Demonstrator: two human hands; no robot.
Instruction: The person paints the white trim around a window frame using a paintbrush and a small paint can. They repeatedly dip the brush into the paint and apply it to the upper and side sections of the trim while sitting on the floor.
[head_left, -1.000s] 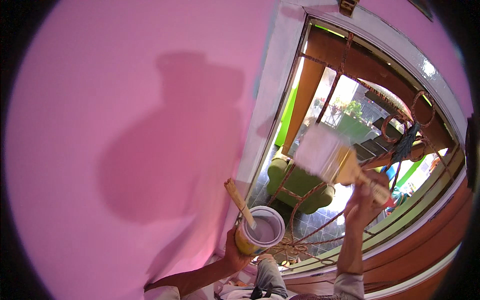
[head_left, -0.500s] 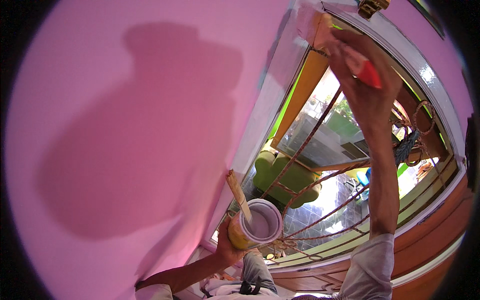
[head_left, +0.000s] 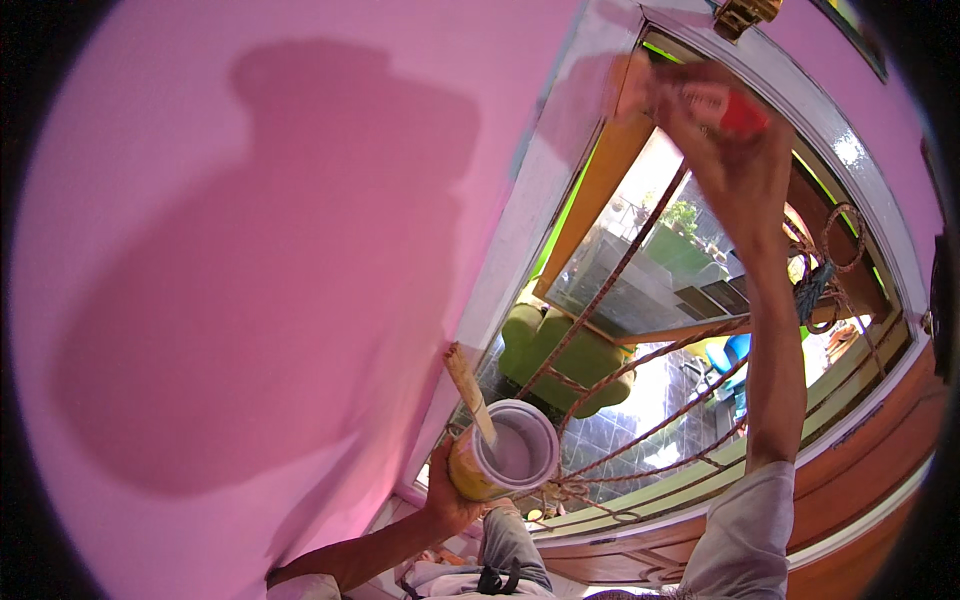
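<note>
Our brush (head_left: 706, 103) went up by the white frame (head_left: 515, 215); our right hand (head_left: 738, 170) grips it. Our left hand (head_left: 446, 497) holds the paint pot (head_left: 468, 472) below.

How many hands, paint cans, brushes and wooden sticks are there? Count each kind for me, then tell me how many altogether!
Hands: 2, the left hand and the right hand
Paint can: 1
Brush: 1
Wooden stick: 1
Total: 5

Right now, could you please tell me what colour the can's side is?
Yellow on the visible side of the can, in the head view.
</note>
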